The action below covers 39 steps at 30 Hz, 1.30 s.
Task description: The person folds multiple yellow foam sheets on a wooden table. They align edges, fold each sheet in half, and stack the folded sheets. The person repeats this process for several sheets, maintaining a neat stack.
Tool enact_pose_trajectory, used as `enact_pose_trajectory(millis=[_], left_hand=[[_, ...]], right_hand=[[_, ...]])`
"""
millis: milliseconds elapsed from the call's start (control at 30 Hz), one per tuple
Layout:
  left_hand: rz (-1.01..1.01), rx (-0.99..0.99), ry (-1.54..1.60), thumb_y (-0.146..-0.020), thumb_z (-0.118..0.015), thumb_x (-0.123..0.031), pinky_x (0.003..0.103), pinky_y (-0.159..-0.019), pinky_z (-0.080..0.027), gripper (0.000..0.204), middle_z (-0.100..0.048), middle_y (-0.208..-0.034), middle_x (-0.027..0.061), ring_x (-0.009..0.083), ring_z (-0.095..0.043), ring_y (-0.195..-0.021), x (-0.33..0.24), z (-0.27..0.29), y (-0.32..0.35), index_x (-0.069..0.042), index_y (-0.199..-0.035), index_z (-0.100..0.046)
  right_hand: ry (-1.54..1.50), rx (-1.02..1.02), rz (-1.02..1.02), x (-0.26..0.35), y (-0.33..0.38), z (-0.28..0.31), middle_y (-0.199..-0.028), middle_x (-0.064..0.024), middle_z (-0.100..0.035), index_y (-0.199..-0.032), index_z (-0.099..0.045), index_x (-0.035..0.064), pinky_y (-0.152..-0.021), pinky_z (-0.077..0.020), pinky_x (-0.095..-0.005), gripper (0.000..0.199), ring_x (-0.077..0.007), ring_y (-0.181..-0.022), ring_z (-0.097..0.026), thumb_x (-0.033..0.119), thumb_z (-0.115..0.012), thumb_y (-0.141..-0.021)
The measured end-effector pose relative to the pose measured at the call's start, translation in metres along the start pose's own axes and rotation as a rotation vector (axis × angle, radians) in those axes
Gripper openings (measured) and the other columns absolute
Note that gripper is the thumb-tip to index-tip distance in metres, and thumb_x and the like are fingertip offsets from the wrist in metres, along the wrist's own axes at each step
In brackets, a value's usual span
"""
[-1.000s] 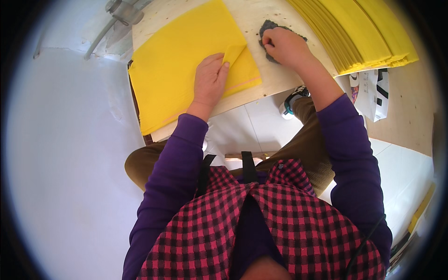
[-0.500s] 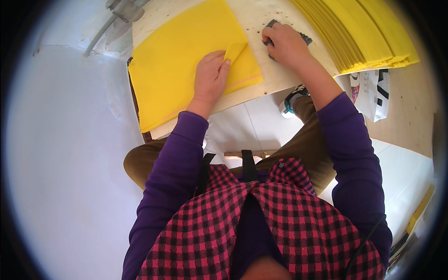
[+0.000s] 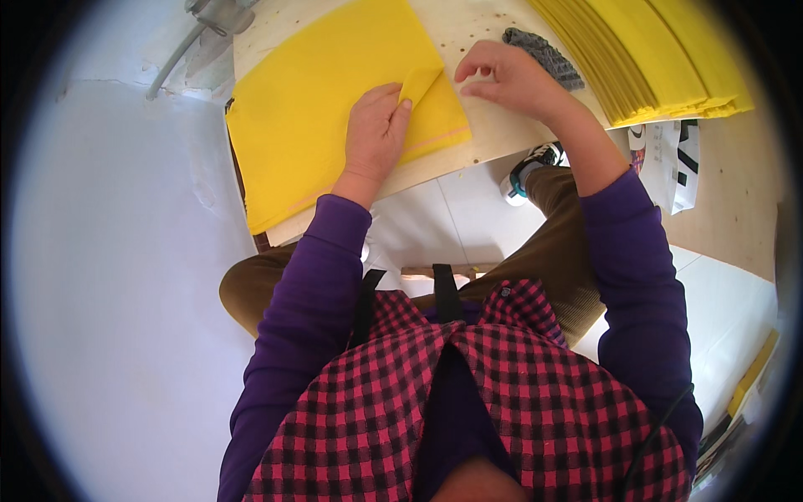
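A wide yellow sheet [image 3: 309, 109], fabric-like with a thin pinkish line along its near edge, lies flat on the wooden table. My left hand [image 3: 376, 130] rests on its right part and pinches a corner that is folded back. To the right, my right hand [image 3: 502, 79] hovers over bare wood with thumb and fingers apart and nothing between them. Just behind it lies a crumpled dark grey cloth [image 3: 548, 58], apart from the fingers.
A thick stack of folded yellow sheets [image 3: 644, 58] fills the table's right side. Below it hangs a white printed bag [image 3: 673, 163]. The wooden table's near edge [image 3: 435, 167] runs in front of my legs. A grey lamp-like fixture [image 3: 222, 15] is at the far left beside the white wall.
My right hand has let go of the dark grey cloth and moved left and slightly nearer, fingers opening. The left hand keeps its pinch on the yellow corner.
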<state>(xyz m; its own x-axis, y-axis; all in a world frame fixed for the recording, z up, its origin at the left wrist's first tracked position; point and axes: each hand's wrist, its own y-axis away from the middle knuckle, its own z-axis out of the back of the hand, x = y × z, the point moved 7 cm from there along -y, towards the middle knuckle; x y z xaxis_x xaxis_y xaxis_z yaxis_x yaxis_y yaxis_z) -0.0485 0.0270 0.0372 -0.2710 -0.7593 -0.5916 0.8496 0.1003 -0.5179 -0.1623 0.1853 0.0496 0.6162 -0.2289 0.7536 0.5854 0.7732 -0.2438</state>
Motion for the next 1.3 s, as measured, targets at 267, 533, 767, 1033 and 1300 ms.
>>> enact_pose_trajectory(millis=[267,533,767,1033,1300], left_hand=[[0.01,0.019,0.014,-0.086,-0.06,-0.014,0.041,-0.085,-0.047,0.02,-0.064,-0.104,0.0223,0.0383,-0.059,-0.096,0.002,-0.001,0.0,0.005,-0.079,-0.061],[0.006,0.018,0.019,-0.085,-0.061,-0.014,0.041,-0.085,-0.047,0.02,-0.064,-0.104,0.0227,0.0382,-0.059,-0.096,0.004,-0.002,0.0,0.005,-0.079,-0.061],[-0.003,0.018,0.024,-0.084,-0.062,-0.015,0.041,-0.086,-0.047,0.019,-0.065,-0.104,0.0221,0.0379,-0.059,-0.096,0.004,-0.001,0.0,0.004,-0.083,-0.063],[0.018,0.028,0.026,-0.084,-0.062,-0.015,0.04,-0.086,-0.047,0.019,-0.065,-0.105,0.0216,0.0374,-0.059,-0.097,0.003,-0.001,-0.001,0.004,-0.085,-0.064],[0.019,0.042,0.036,-0.083,-0.062,-0.014,0.039,-0.086,-0.047,0.02,-0.065,-0.105,0.0198,0.0357,-0.06,-0.098,0.001,0.0,-0.002,0.003,-0.092,-0.067]], right_hand=[[0.021,0.262,-0.15,-0.01,-0.002,-0.038,-0.085,-0.0032,-0.059,-0.088,-0.063,0.0051,-0.071,-0.0444,-0.0293,0.019,-0.0173,-0.079,-0.054,0.007,-0.073,-0.073],[0.007,0.222,-0.17,-0.009,-0.004,-0.038,-0.078,-0.0032,-0.06,-0.085,-0.063,0.0049,-0.066,-0.0452,-0.0296,0.012,-0.0155,-0.071,-0.055,0.008,-0.07,-0.076],[-0.022,0.208,-0.174,-0.009,-0.005,-0.038,-0.075,-0.0028,-0.059,-0.084,-0.062,0.0038,-0.064,-0.0449,-0.0283,0.009,-0.0142,-0.07,-0.054,0.006,-0.068,-0.078],[-0.135,0.159,-0.14,-0.009,-0.007,-0.038,-0.069,-0.0026,-0.06,-0.082,-0.063,0.0051,-0.063,-0.0452,-0.029,0.008,-0.0132,-0.066,-0.053,0.011,-0.068,-0.079],[-0.225,0.142,-0.183,-0.011,-0.01,-0.039,-0.071,-0.0018,-0.061,-0.085,-0.064,0.0045,-0.063,-0.0449,-0.0282,0.01,-0.0119,-0.066,-0.052,0.012,-0.068,-0.081]])
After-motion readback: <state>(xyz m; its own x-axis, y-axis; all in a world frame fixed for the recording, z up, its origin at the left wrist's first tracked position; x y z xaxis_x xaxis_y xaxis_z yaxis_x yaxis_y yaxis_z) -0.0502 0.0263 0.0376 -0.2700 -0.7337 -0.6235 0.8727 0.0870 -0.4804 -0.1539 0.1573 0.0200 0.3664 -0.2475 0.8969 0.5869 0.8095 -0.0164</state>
